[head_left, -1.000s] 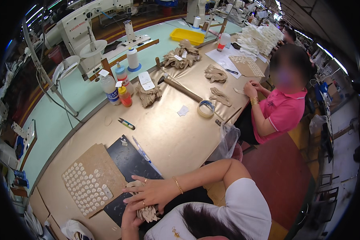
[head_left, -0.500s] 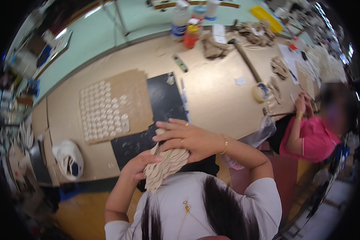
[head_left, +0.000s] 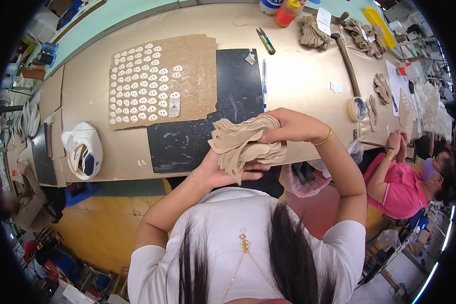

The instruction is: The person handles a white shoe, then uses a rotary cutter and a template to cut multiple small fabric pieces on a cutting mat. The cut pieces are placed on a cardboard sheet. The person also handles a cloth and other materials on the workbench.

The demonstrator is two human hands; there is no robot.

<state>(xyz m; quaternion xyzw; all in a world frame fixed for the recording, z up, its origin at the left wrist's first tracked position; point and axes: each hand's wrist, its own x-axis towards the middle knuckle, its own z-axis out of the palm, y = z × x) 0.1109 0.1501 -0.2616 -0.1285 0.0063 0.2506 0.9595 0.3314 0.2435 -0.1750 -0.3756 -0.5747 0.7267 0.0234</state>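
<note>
A thick stack of wavy-edged beige cut pieces (head_left: 245,139), leather or fabric, hangs just over the table's near edge. My right hand (head_left: 296,125) grips its right end, thumb on top and fingers behind. From below, my left hand (head_left: 210,169) cradles the left part, with some fingertips showing under the stack. Beyond it lies a black mat (head_left: 182,147). A brown cardboard sheet (head_left: 197,76) overlaps this mat and bears rows of small white pieces with holes (head_left: 143,92). One larger flat piece (head_left: 174,105) lies at the rows' right end.
Thread snips (head_left: 266,41), a blue-white pen (head_left: 264,83), a hammer (head_left: 347,63) and a tape roll (head_left: 356,109) lie on the table. Beige bundles (head_left: 316,33) are at the far right. A white shoe (head_left: 83,149) sits left. A person in pink (head_left: 397,187) works at right.
My right hand has moved from over the stack to its right end. My left hand has slipped beneath it. The stack is raised and shifted right; the view has tilted.
</note>
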